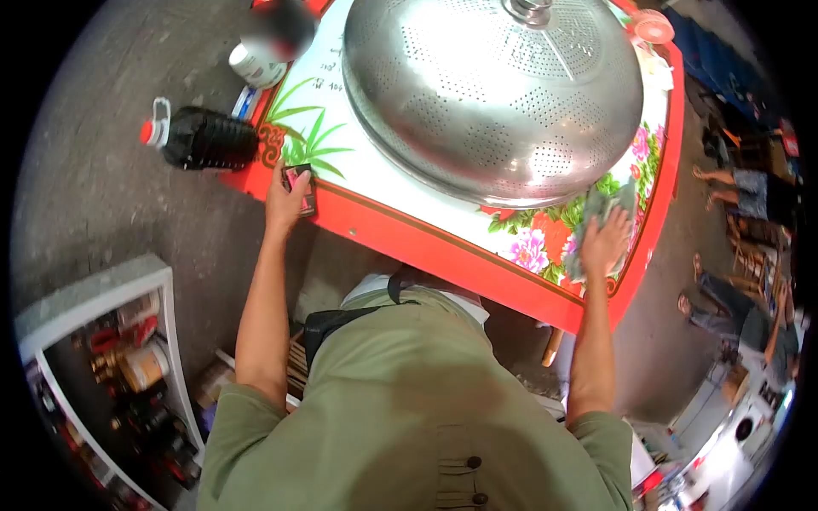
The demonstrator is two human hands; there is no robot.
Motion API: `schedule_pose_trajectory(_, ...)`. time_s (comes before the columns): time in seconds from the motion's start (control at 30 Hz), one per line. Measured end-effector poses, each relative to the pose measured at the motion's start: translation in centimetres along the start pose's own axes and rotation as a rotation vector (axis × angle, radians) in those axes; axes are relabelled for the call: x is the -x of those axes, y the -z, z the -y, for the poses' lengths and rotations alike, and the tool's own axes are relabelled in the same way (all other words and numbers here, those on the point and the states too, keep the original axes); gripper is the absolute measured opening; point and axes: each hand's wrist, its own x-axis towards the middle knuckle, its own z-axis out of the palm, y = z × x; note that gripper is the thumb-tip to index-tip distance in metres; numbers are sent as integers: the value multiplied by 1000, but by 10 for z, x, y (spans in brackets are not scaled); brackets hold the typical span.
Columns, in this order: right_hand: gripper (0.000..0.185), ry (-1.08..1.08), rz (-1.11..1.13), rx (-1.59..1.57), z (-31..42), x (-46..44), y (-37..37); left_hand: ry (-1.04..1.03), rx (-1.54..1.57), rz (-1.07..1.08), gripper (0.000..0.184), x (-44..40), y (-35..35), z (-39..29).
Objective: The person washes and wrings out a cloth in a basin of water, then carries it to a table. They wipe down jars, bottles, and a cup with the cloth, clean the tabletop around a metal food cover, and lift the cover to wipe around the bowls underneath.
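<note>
My left hand [285,206] is closed around a small black-and-pink box [309,203] at the near left corner of the red-rimmed table [443,261]. On the right side of the tabletop, my right hand [605,242] presses a grey-green cloth [628,198] against the flower-printed surface, fingers spread over it. Between and beyond both hands stands a large perforated metal dome cover [494,111] with a knob on top. Whatever lies beneath the dome is hidden.
Left of the table stand a dark jug with a red cap [209,138] and a white tub [256,66]. A pink item [653,27] sits at the far right corner. A shelf unit [102,294] holds bottles at lower left. People are at the right.
</note>
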Motion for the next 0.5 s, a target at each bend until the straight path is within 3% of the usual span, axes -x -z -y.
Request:
schedule_pose_trajectory(0.17, 68, 65, 67, -102, 98, 120, 19, -74, -123, 69, 70, -47, 14, 10)
schedule_pose_trajectory(0.23, 68, 81, 74, -88, 134, 149, 26, -197, -327, 60, 69, -56, 22, 5)
schedule_pose_trajectory(0.3, 67, 243, 118, -157, 167, 166, 36, -269, -396, 44, 66, -59, 25, 6)
schedule_pose_trajectory(0.43, 68, 316, 143, -221, 205, 184, 45, -330, -471, 34, 60, -60, 26, -2)
schedule_pose_trajectory(0.5, 71, 541, 204, -363, 210, 188, 45, -360, -577, -11, 61, -55, 26, -11)
